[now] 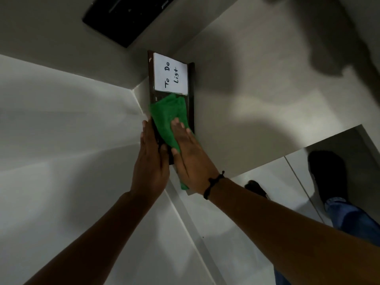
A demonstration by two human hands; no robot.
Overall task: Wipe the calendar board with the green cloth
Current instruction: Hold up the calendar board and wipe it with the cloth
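Head view, close above wall-mounted board (151, 83)

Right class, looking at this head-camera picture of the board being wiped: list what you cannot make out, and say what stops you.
- Lower face of the calendar board: head view, covered by the green cloth and both hands.
- Small print beside the cloth: too small and dark.
- Right hand palm contact: hidden beneath the hand itself.
- Left hand fingers' hold on the board edge: seen only from behind.
- Black object at top: blurred, cut off by the frame edge.
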